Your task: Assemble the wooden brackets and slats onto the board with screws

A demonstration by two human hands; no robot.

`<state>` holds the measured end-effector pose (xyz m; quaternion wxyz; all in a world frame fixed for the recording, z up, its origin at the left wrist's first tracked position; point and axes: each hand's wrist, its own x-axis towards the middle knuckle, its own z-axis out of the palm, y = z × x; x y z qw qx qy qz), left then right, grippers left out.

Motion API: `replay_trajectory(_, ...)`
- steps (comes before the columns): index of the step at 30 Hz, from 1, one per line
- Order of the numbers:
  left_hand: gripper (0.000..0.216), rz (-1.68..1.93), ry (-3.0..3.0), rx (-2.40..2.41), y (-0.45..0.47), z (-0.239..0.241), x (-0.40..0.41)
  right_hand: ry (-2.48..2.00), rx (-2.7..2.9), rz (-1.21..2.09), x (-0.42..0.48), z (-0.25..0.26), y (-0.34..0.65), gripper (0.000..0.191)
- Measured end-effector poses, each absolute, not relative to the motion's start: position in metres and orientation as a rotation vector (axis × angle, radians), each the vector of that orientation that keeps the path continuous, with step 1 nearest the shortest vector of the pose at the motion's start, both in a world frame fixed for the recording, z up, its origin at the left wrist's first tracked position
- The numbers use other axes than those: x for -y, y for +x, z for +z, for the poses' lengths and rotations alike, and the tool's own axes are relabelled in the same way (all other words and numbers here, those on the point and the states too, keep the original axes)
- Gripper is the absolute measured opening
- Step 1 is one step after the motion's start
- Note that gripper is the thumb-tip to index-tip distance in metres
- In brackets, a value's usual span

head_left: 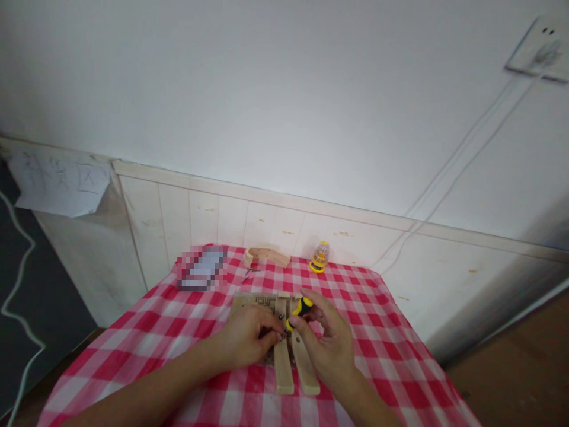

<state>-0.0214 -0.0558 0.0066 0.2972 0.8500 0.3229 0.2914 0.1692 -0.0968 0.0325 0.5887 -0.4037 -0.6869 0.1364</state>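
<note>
My right hand [332,339] is closed around a yellow and black screwdriver [303,306], which is tilted with its lower end over the wooden pieces. My left hand [249,333] is pinched close to that lower end; whatever sits between its fingertips is too small to make out. Two pale wooden strips [283,375] lie side by side between my hands, their rounded ends pointing toward me. Dark holes or screw heads show on them. Beneath, partly hidden by my left hand, is a flat board [243,299] with dark angular line markings.
At the back of the checked tablecloth [355,296] are a curved wooden piece [267,255] and a yellow-capped clear bit holder [319,258]. Small metal pieces [249,274] lie before the curved piece. A pixelated flat rectangular object [203,270] is at back left. A wall [275,219] borders the table.
</note>
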Motion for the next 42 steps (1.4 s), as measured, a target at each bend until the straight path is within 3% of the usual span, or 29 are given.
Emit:
replay_trajectory(12,0.016,0.78,2.272,-0.847,-0.0215,0.0091,0.0555,-0.896,1.696,0.234,0.0976,0.0288,0.1732,0.039)
replay_trajectory(42,0.018,0.816,2.251,-0.797,-0.0224,0.0053,0.0547,-0.903,1.534,0.382,0.0963,0.0269,0.1666,0.036)
